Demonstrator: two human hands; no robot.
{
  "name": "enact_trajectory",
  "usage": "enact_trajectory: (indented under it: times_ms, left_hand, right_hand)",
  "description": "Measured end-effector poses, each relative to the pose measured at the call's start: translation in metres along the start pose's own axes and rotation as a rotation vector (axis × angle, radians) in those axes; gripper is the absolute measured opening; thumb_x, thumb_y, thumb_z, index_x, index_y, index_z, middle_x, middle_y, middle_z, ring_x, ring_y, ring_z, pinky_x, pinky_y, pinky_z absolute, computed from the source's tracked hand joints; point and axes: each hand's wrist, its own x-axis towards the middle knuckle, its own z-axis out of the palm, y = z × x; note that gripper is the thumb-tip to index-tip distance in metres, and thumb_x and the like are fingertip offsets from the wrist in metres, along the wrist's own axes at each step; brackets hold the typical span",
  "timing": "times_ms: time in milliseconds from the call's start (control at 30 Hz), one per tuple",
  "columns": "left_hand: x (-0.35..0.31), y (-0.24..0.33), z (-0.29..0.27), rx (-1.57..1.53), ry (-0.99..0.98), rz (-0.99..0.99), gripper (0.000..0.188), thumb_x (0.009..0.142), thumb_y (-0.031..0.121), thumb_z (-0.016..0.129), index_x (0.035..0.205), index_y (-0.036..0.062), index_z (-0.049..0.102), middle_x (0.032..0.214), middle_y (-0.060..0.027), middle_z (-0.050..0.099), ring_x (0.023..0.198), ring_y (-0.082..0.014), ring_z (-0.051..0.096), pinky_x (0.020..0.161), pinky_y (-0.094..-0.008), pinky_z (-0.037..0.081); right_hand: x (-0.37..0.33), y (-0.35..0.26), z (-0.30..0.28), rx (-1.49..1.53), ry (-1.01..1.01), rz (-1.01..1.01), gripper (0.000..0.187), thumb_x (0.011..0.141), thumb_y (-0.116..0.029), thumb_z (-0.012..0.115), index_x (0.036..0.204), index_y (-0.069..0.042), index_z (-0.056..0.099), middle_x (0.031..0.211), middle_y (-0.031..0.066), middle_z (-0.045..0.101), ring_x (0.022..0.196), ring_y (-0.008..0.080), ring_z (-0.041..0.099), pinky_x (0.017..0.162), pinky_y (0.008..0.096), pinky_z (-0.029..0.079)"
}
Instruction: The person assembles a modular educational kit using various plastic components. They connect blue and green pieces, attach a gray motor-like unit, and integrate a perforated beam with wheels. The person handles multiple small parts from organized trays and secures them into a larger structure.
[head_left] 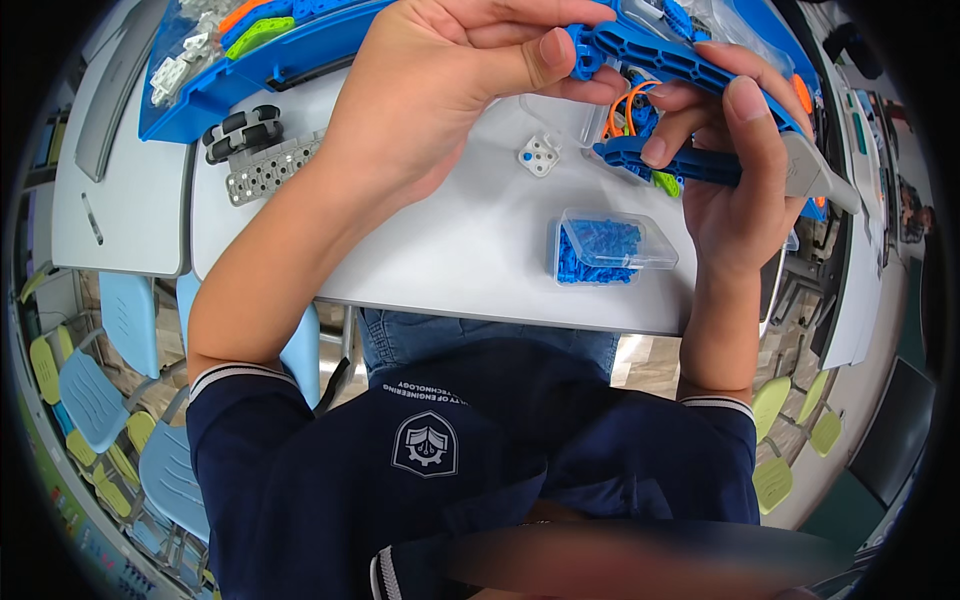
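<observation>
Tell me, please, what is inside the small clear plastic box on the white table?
The clear box holds many small blue plastic pieces, piled mostly toward its left side. Its lid is shut. Their exact shape is too small to tell, and lower layers are covered.

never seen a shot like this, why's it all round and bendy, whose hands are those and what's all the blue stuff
The one picture comes from a wide fisheye camera worn on a person's head, looking down, which is why straight edges curve. No machine here: both bare hands are the wearer's own. The left hand and right hand together grip a blue plastic construction-kit assembly, long perforated beams with orange wires between them. On the white table lie a clear box of small blue pegs, a small white cube, a grey perforated plate with a black wheel, and a blue parts tray at the far edge. Below are the person's dark shirt and jeans.
</observation>
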Motion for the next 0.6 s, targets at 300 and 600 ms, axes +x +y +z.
enact_trajectory:
  times_ms: [300, 600]
  left_hand:
    - [-0.0035, 0.0047, 0.0046, 0.034, 0.012, 0.007, 0.033, 0.089, 0.000, 0.067, 0.121, -0.0059, 0.062, 0.105, -0.0182, 0.071, 0.095, -0.0218, 0.070, 0.087, -0.0300, 0.058]
    - [-0.0066, 0.0103, 0.0087, -0.135, -0.028, -0.042, 0.037, 0.090, 0.006, 0.067, 0.124, -0.0060, 0.059, 0.105, -0.0191, 0.070, 0.096, -0.0236, 0.070, 0.090, -0.0320, 0.058]
  right_hand:
    - [0.0001, 0.0038, 0.0004, -0.015, 0.017, -0.008, 0.037, 0.099, -0.018, 0.044, 0.119, 0.013, 0.054, 0.087, 0.0239, 0.068, 0.058, 0.0210, 0.064, 0.060, 0.0252, 0.052]
    - [-0.0015, 0.0073, -0.0059, 0.043, 0.031, 0.019, 0.044, 0.100, -0.025, 0.038, 0.124, 0.009, 0.051, 0.088, 0.0228, 0.067, 0.062, 0.0197, 0.063, 0.071, 0.0277, 0.051]
